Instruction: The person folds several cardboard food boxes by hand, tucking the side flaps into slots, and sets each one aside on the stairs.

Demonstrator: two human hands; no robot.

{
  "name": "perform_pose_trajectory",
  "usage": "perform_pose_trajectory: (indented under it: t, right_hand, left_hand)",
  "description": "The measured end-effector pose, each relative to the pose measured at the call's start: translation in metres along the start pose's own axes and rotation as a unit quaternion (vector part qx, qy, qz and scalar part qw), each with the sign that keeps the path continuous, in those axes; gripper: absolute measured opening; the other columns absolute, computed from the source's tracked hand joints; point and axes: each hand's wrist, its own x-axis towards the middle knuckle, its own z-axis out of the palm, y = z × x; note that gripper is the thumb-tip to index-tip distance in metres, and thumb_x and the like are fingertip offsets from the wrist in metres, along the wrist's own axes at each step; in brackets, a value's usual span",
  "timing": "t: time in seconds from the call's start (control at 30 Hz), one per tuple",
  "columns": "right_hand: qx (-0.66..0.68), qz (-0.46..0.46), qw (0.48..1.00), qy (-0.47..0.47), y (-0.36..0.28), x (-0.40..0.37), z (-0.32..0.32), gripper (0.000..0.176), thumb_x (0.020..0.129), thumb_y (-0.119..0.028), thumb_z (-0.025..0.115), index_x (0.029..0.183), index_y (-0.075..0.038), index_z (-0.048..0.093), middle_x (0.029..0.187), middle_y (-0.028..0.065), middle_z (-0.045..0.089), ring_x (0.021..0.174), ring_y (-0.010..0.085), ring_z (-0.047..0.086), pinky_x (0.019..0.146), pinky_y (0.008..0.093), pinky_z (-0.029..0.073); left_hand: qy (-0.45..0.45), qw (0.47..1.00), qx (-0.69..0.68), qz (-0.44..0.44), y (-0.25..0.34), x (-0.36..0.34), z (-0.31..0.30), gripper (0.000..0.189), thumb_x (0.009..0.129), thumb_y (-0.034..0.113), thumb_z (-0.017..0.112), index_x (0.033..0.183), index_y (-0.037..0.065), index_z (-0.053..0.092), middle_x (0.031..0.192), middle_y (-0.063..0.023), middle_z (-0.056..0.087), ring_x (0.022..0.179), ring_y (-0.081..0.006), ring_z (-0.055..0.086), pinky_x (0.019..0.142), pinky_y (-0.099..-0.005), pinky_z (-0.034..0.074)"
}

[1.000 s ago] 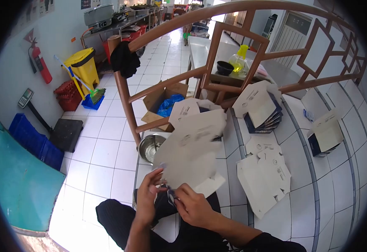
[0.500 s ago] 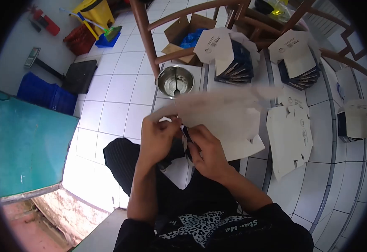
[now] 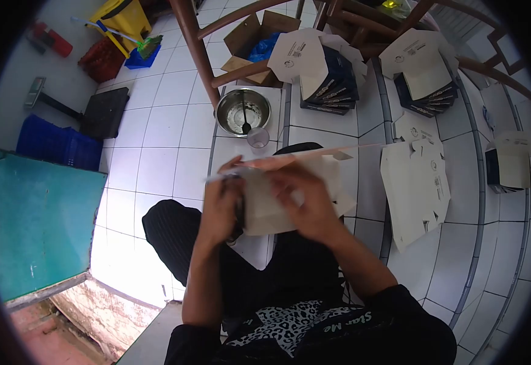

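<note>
A partly folded cardboard carton (image 3: 286, 213), pale inside, is tilted in front of my lap between both hands. My left hand (image 3: 221, 204) is closed on its left end, fingers near the folded edge. My right hand (image 3: 306, 204) is blurred, its fingers curled against the carton's inner panel. A flat carton blank (image 3: 416, 188) with printing and cut slots lies to the right. Just beyond my hands, a clear plastic cup (image 3: 257, 139) stands near a steel bowl (image 3: 226, 117) with a dark-handled utensil (image 3: 246, 127) in it.
Folded dark-blue cartons (image 3: 331, 85) stand nested at the back, with another nested stack (image 3: 426, 97) to their right. A single carton (image 3: 508, 167) sits far right. Wooden chair rails (image 3: 195, 58) rise behind the bowl. An open cardboard box (image 3: 241, 39) holds blue plastic.
The carton has turned from a spread sheet to a steeper, edge-on tilt. My left hand has shifted slightly; my right hand has moved onto the inner panel. The plastic cup now shows.
</note>
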Motion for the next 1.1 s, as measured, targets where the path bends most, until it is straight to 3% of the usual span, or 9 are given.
perform_pose_trajectory:
  t: [0.1, 0.37, 0.47, 0.53, 0.63, 0.73, 0.9, 0.93, 1.1]
  right_hand:
    - [-0.352, -0.079, 0.903, 0.233, 0.006, 0.007, -0.044, 0.031, 0.090, -0.010, 0.073, 0.116, 0.004, 0.065, 0.113, 0.0188, 0.066, 0.100, 0.0378, 0.067, 0.090, 0.0446, 0.053]
    - [-0.069, 0.201, 0.976, 0.052, 0.032, -0.013, -0.091, 0.027, 0.095, -0.014, 0.069, 0.113, 0.006, 0.070, 0.107, 0.0204, 0.063, 0.096, 0.0348, 0.066, 0.084, 0.0398, 0.052]
    - [-0.180, 0.072, 0.980, 0.047, 0.039, -0.016, -0.083, 0.024, 0.099, -0.014, 0.063, 0.111, 0.006, 0.070, 0.097, 0.0201, 0.064, 0.090, 0.0350, 0.067, 0.081, 0.0389, 0.052]
    - [-0.216, 0.002, 0.975, 0.045, 0.035, -0.020, -0.071, 0.024, 0.100, -0.013, 0.060, 0.112, 0.006, 0.070, 0.086, 0.0180, 0.064, 0.081, 0.0354, 0.067, 0.076, 0.0394, 0.052]
    - [-0.150, 0.108, 0.983, 0.014, 0.037, -0.023, -0.067, 0.023, 0.099, -0.012, 0.060, 0.110, 0.007, 0.070, 0.088, 0.0179, 0.064, 0.079, 0.0337, 0.066, 0.074, 0.0378, 0.052]
    - [-0.023, 0.239, 0.969, 0.054, 0.046, -0.027, -0.069, 0.021, 0.099, -0.010, 0.060, 0.106, 0.008, 0.069, 0.089, 0.0184, 0.065, 0.078, 0.0330, 0.066, 0.072, 0.0373, 0.051]
    - [-0.224, 0.052, 0.970, 0.077, 0.047, -0.027, -0.083, 0.018, 0.096, -0.007, 0.061, 0.104, 0.006, 0.070, 0.087, 0.0161, 0.066, 0.075, 0.0339, 0.066, 0.070, 0.0409, 0.052]
    - [-0.306, -0.032, 0.947, 0.088, 0.045, -0.025, -0.083, 0.017, 0.095, -0.007, 0.061, 0.104, 0.006, 0.070, 0.087, 0.0158, 0.066, 0.075, 0.0341, 0.066, 0.070, 0.0417, 0.052]
    - [-0.263, 0.036, 0.960, 0.087, 0.023, -0.023, -0.063, 0.015, 0.091, -0.006, 0.065, 0.101, 0.003, 0.072, 0.094, 0.0165, 0.066, 0.074, 0.0377, 0.066, 0.070, 0.0457, 0.052]
  left_hand:
    - [0.021, 0.996, -0.056, -0.068, 0.006, -0.007, -0.013, 0.057, 0.102, 0.036, 0.041, 0.139, -0.005, 0.057, 0.134, -0.0157, 0.063, 0.125, -0.0244, 0.058, 0.108, -0.0372, 0.041]
    - [0.037, 0.992, 0.111, -0.045, -0.015, 0.009, -0.010, 0.042, 0.102, 0.030, 0.053, 0.120, -0.006, 0.065, 0.105, -0.0150, 0.070, 0.092, -0.0229, 0.064, 0.088, -0.0354, 0.048]
    - [0.224, 0.814, 0.486, 0.227, -0.009, 0.010, 0.013, 0.038, 0.093, 0.028, 0.070, 0.114, -0.003, 0.066, 0.103, -0.0176, 0.067, 0.092, -0.0316, 0.066, 0.083, -0.0416, 0.051]
    - [0.117, 0.908, 0.361, 0.179, 0.003, -0.001, 0.050, 0.038, 0.084, 0.025, 0.079, 0.111, 0.001, 0.066, 0.108, -0.0153, 0.068, 0.099, -0.0354, 0.067, 0.092, -0.0436, 0.050]
    - [-0.051, 0.860, 0.467, 0.197, 0.008, -0.014, 0.099, 0.070, 0.076, 0.040, 0.086, 0.126, -0.001, 0.058, 0.125, -0.0209, 0.060, 0.103, -0.0349, 0.064, 0.085, -0.0475, 0.052]
    - [-0.077, 0.855, 0.483, 0.173, -0.011, -0.021, 0.121, 0.054, 0.083, 0.031, 0.081, 0.120, -0.002, 0.058, 0.126, -0.0236, 0.058, 0.109, -0.0375, 0.063, 0.084, -0.0516, 0.053]
    - [-0.113, 0.911, 0.378, 0.117, -0.030, -0.009, 0.110, 0.021, 0.091, 0.015, 0.070, 0.101, -0.002, 0.063, 0.099, -0.0224, 0.068, 0.092, -0.0425, 0.068, 0.077, -0.0537, 0.053]
    - [-0.111, 0.919, 0.356, 0.126, -0.027, -0.003, 0.104, 0.018, 0.097, 0.015, 0.066, 0.097, -0.004, 0.067, 0.079, -0.0143, 0.069, 0.072, -0.0315, 0.069, 0.068, -0.0439, 0.053]
    - [-0.119, 0.988, 0.005, -0.094, -0.064, 0.010, 0.110, 0.024, 0.107, 0.015, 0.055, 0.109, -0.003, 0.071, 0.081, -0.0022, 0.067, 0.071, -0.0073, 0.058, 0.064, -0.0269, 0.046]
